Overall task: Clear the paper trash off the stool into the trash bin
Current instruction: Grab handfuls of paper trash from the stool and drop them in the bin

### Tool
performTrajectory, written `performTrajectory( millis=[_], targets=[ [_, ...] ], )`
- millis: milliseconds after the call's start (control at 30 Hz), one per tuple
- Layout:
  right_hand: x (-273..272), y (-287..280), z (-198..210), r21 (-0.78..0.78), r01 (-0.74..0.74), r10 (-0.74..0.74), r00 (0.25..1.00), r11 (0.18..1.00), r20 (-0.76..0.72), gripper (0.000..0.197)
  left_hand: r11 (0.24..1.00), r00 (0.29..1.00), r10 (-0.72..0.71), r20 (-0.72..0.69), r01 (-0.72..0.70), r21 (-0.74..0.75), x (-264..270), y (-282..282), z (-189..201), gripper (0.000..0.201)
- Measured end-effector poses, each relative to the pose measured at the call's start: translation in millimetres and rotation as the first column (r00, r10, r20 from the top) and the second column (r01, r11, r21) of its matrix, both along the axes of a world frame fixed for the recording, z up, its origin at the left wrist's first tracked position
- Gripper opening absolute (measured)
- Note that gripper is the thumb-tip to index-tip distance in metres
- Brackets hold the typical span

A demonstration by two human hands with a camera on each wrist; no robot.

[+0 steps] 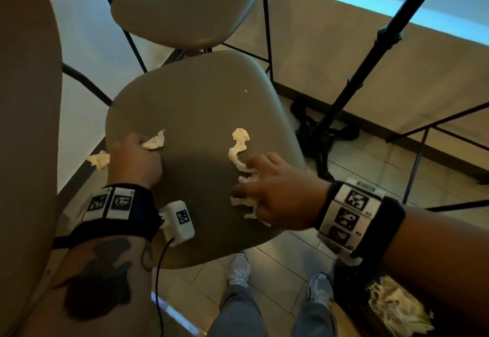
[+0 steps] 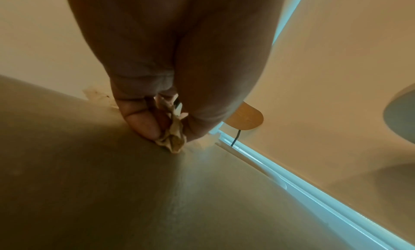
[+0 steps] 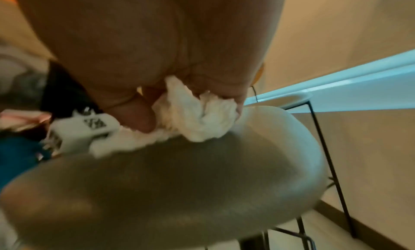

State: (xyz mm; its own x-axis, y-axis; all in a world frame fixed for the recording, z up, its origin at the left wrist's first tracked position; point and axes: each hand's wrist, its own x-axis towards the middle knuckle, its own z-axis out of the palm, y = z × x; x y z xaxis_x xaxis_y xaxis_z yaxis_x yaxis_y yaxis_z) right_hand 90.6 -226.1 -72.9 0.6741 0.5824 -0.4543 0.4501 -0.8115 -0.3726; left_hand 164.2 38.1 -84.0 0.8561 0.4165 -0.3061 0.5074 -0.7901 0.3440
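stool [image 1: 201,104] | left hand [image 1: 135,159] pinches scrap [image 1: 154,141] at stool's left edge | right hand [image 1: 275,194] curled round wad [image 3: 197,117] near its front-right | strip [image 1: 238,149] mid-seat | bin [image 1: 397,307] below-right of stool | risk: loose grip sheds bits to floor

Left hand [image 1: 135,159] mid-left of frame, fingers [image 2: 143,124] curled in a pinch; right hand [image 1: 275,194] lower right, fingers [image 3: 134,112] curled, both forearms wearing tagged bands.
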Motion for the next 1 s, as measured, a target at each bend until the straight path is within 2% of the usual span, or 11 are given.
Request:
performTrajectory(
  millis=[33,133,233,300,333,400,500,600,733,867,1000],
  targets=[
    [-2.1,0.7,-4.4,-0.012,-0.045,0.046,0.998,0.999,0.05,0.057,1.0,1.0,-0.011,0.014,0.012,-0.01,-1.8,-0.9,0.8,0.029],
    [0.1,0.7,-12.1,0.016,-0.043,0.041,0.995,0.999,0.091,0.05,0.997,0.997,-0.041,0.058,0.045,-0.057,-9.7,-6.5,7.4,0.009],
    [7.5,0.7,-15.4,0.017,-0.015,0.013,0.995,1.0,0.094,0.042,0.991,0.99,-0.083,0.11,0.094,-0.099,-22.2,-15.7,20.5,0.01],
    [10.7,-3.3,-13.8,0.095,0.092,-0.095,0.995,0.991,0.028,0.031,0.982,0.979,-0.122,0.161,0.143,-0.126,-32.0,-22.3,32.5,0.01],
    [11.3,-7.3,-10.8,0.165,0.207,-0.208,0.978,0.964,-0.014,0.023,0.974,0.971,-0.149,0.187,0.176,-0.14,-36.6,-25.9,38.9,0.01],
    [11.5,-21.9,-3.0,0.304,0.467,-0.461,0.882,0.831,-0.095,0.008,0.956,0.951,-0.201,0.237,0.243,-0.164,-44.1,-36.2,50.8,0.01],
    [2.8,-56.2,9.1,0.443,0.708,-0.685,0.686,0.55,-0.247,0.017,0.927,0.921,-0.251,0.298,0.317,-0.199,-51.5,-58.8,65.8,0.008],
    [-18.7,-96.1,14.6,0.508,0.767,-0.784,0.568,0.393,-0.251,0.023,0.874,0.889,-0.322,0.325,0.411,-0.258,-55.9,-90.9,70.0,0.007],
    [-66.2,-155.6,3.9,0.486,0.844,-0.888,0.383,0.224,-0.254,0.019,0.76,0.81,-0.497,0.311,0.579,-0.294,-63.9,-157.5,61.7,0.007],
    [-136.3,-216.0,-17.5,0.43,0.902,-0.947,0.177,0.048,-0.266,0.015,0.568,0.657,-0.693,0.298,0.751,-0.337,-86.9,-246.0,39.7,0.004],
    [-222.2,-273.0,-53.1,0.394,0.91,-0.967,-0.029,-0.13,-0.252,0.025,0.379,0.491,-0.838,0.237,0.837,-0.395,-126.3,-339.6,-4.5,0.011]
  ],
)
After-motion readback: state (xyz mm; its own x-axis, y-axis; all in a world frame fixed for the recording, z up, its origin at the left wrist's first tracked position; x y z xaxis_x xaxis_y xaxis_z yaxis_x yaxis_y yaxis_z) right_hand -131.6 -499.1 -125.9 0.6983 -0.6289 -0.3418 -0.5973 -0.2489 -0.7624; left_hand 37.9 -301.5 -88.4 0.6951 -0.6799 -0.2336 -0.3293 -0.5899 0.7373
